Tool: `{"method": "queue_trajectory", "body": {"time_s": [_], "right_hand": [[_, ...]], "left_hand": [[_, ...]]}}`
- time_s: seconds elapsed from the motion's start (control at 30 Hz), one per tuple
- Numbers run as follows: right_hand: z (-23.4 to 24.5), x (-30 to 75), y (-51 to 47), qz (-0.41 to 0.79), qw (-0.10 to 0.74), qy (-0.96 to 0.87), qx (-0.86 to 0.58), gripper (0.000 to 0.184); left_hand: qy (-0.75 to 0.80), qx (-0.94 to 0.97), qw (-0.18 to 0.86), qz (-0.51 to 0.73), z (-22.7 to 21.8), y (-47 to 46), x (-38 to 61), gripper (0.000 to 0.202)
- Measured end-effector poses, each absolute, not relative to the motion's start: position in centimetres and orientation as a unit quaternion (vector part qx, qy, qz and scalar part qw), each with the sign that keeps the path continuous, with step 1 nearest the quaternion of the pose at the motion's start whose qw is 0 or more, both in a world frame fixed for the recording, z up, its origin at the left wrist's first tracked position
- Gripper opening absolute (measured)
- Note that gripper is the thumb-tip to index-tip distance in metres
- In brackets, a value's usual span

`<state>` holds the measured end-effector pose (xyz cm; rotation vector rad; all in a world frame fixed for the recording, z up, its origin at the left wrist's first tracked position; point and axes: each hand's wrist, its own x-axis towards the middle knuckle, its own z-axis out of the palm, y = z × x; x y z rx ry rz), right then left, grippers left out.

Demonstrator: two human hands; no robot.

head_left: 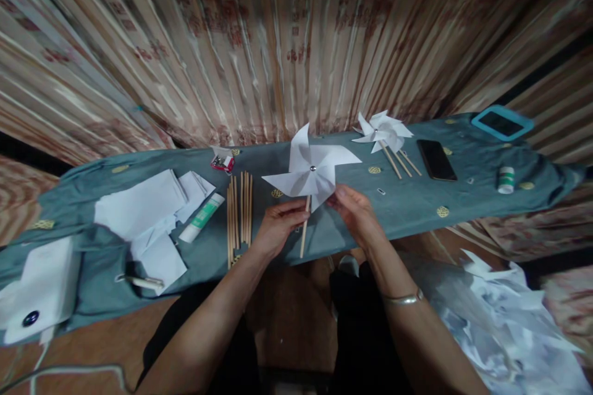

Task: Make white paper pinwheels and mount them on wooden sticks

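Note:
A white paper pinwheel (pixel 301 180) with a shiny pin at its centre is held up in front of me, its thin wooden stick (pixel 304 237) pointing down. My left hand (pixel 280 225) pinches that stick just under the paper blades. At the lower right blade, my right hand (pixel 354 210) has its thumb and fingers closed on the paper edge. Left of the pinwheel lie several loose wooden sticks (pixel 239 210). A small red box of pins (pixel 222 162) sits behind them.
Finished pinwheels (pixel 384 131), a phone (pixel 436 159), a glue cap or tube (pixel 506 179) and a blue-framed device (pixel 503 122) lie rightward. Leftward are paper sheets (pixel 141 203), a glue stick (pixel 202 217) and a white device (pixel 44 290). A bag of white paper pieces (pixel 509 321) stands below right.

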<state>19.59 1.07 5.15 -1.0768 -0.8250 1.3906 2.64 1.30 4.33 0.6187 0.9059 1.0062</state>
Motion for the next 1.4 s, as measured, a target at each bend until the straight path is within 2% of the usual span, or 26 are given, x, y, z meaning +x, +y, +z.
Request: {"method": "queue_trajectory", "body": {"time_s": [0.13,0.33,0.7,1.4], "right_hand": [[5.7,19.7,1.5,0.619,0.6,-0.303,-0.406,0.041],[5.8,19.9,1.6,0.608,0.624,-0.283,-0.402,0.036],[6.2,20.2,1.7,0.614,0.56,-0.338,-0.442,0.054],[6.3,19.6,1.4,0.584,0.585,-0.335,-0.453,0.043]], "left_hand": [[0.416,0.288,0.745,0.435,4.1,1.1,2.6,0.04],[0.414,0.297,0.758,0.407,4.0,0.8,2.6,0.042],[0.414,0.326,0.764,0.372,3.5,0.2,2.8,0.036],[0.421,0.301,0.759,0.395,3.4,0.3,3.1,0.038]]}}
